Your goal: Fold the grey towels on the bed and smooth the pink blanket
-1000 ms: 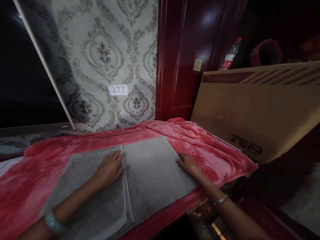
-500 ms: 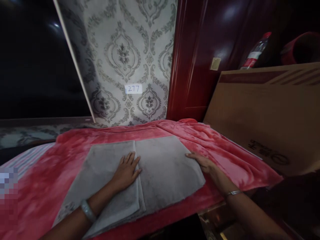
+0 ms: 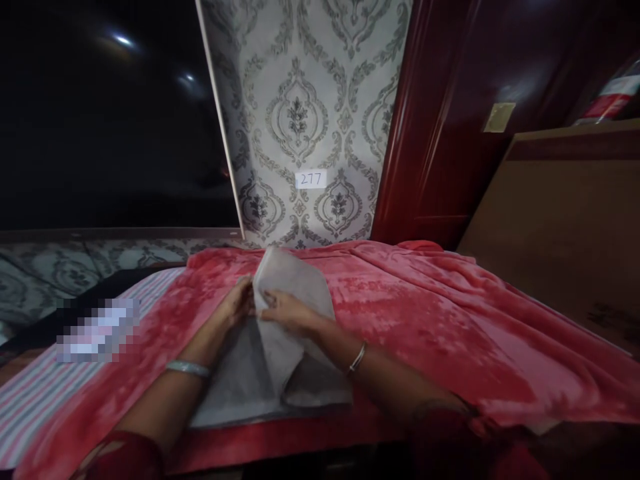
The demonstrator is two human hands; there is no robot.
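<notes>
A grey cloth (image 3: pixel 300 275) lies partly on the red plush blanket (image 3: pixel 400 313), its right part lifted and folded over to the left. My right hand (image 3: pixel 287 312) grips the raised flap, thumb and fingers closed on its edge. Close beside it, at the cloth's upper left, my left hand (image 3: pixel 241 301) is closed at the same edge; its fingertips are partly hidden behind the flap. A bracelet sits on each wrist. Near the front, the cloth's lower right corner curls into a loose fold.
A striped sheet (image 3: pixel 50 373) shows at the left, with a blurred-out patch on it. Behind stand a dark screen (image 3: pixel 110 133) and a patterned wall with a "277" label (image 3: pixel 311 179). At right are a cardboard box (image 3: pixel 565 213) and a bottle (image 3: pixel 607 100).
The cloth's right part has been lifted and turned leftward. My right hand has moved left with it, and my left hand has gone from lying flat to the cloth's edge. The view has turned left.
</notes>
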